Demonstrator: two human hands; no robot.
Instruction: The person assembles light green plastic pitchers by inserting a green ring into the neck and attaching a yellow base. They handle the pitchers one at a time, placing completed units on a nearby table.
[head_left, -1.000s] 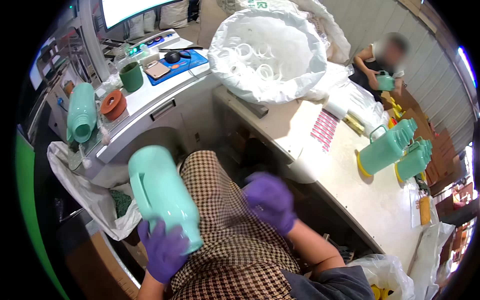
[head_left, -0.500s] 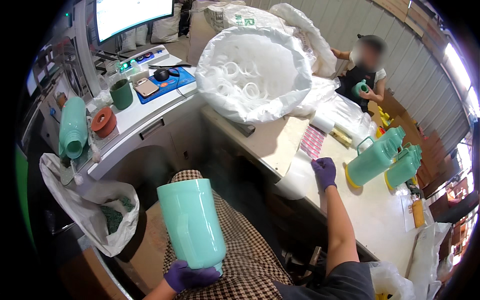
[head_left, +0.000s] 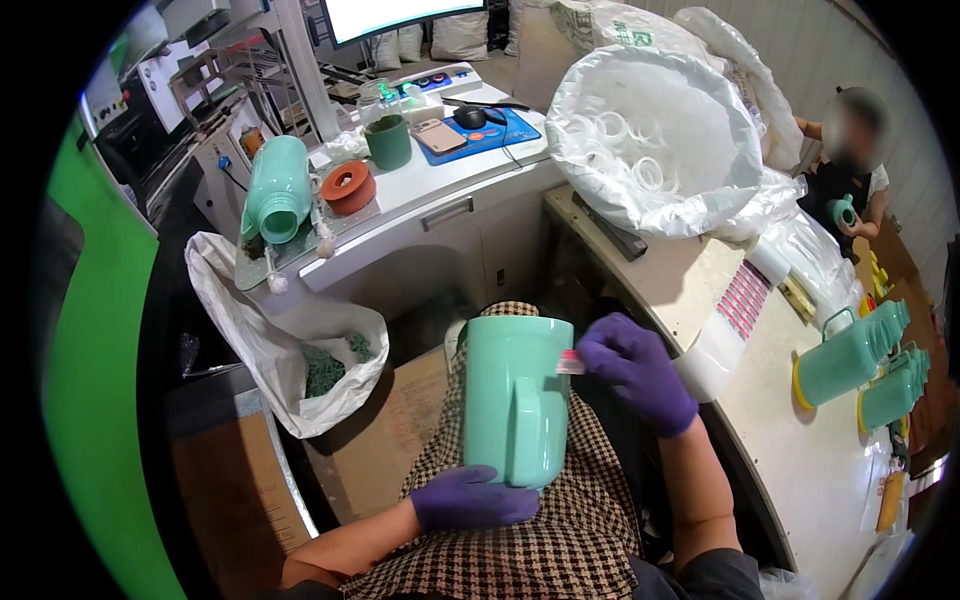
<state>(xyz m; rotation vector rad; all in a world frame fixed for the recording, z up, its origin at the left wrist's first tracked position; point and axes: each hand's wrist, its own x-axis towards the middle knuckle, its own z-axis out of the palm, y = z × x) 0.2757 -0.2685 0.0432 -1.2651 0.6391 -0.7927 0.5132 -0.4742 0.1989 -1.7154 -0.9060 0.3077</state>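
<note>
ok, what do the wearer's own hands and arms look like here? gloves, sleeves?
Both hands wear thin purple disposable gloves: the left hand and the right hand alike, each covered to the wrist. Above the glove cuffs both forearms are bare; no long sleeves, watch or markings show. A dark short sleeve edge appears near the right upper arm at the lower rim of the picture.

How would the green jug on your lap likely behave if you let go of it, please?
The jug looks like stiff moulded plastic, probably light: the left hand props its base alone. Tall and standing on soft fabric, it would likely tip.
</note>
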